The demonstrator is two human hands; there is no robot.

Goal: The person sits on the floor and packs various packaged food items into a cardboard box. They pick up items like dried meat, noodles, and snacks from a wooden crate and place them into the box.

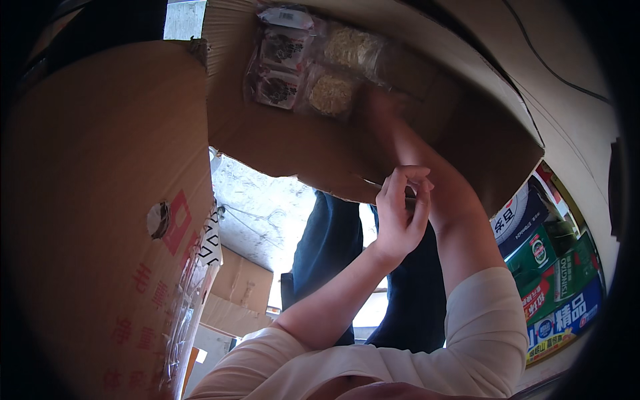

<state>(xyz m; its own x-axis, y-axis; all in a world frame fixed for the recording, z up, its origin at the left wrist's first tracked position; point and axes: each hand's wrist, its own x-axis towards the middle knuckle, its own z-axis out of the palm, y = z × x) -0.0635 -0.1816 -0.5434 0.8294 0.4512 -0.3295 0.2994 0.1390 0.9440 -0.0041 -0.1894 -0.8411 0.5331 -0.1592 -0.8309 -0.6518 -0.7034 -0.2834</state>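
Note:
My right hand (386,106) is blurred and reaches into an open cardboard box (320,142), beside wrapped packs on the box floor. Whether its fingers hold anything cannot be made out. Nearest to it lie two pale round cakes, seemingly dried noodles, in clear plastic: an upper cake (350,46) and a lower cake (330,95). Left of these sit white packets with dark print, an upper packet (284,48) and a lower packet (278,90). My left hand (405,210) hangs before the box's near edge, loosely curled, with a gap between thumb and fingers and nothing visible in it.
A large cardboard carton (105,165) with red print and a hand hole stands at the left. Beer and other drink cartons (555,270) are stacked at the right. A cable (545,65) runs along the pale surface at upper right. Pale floor (260,200) shows beyond my legs.

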